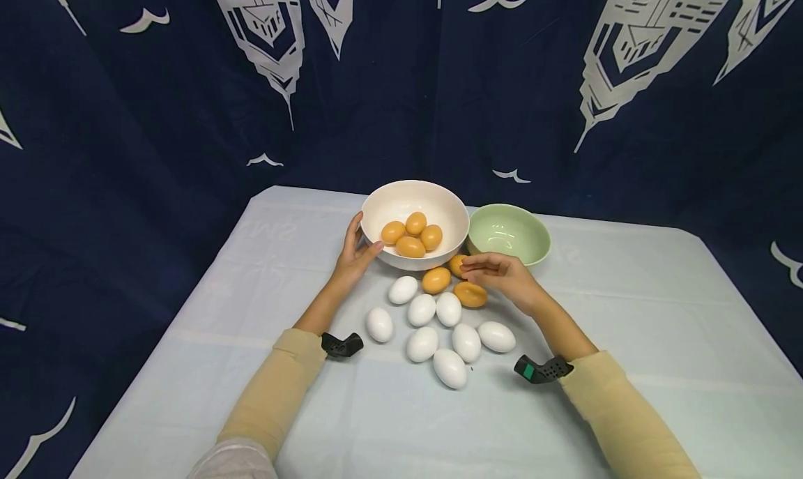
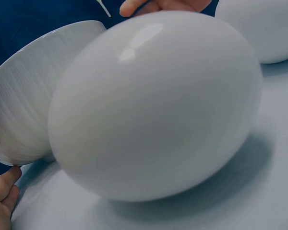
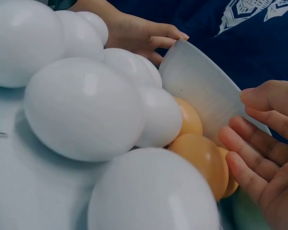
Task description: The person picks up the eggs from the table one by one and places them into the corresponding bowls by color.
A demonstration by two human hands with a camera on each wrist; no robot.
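Your left grip (image 1: pixel 357 259) holds the white bowl (image 1: pixel 415 199), four orange eggs (image 1: pixel 410 247) inside, three loose orange ones (image 1: pixel 436 280) lie before it on the tabletop (image 1: pixel 627 312), and your right grip (image 1: pixel 509 282) is right by them, relaxed, holding nothing—this looks like gathering, and the move now calls for pinching one.

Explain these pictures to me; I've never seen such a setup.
There is no machine here: a person works bare-handed. The wide picture comes from a camera on the head; the two close-ups come from wrist cameras, which make nearby things look huge. On the table lie eight white eggs and three orange eggs, with a green bowl farther back. The left hand holds a white bowl containing four more orange eggs; the right hand, beside the loose orange ones, apparently holds nothing.
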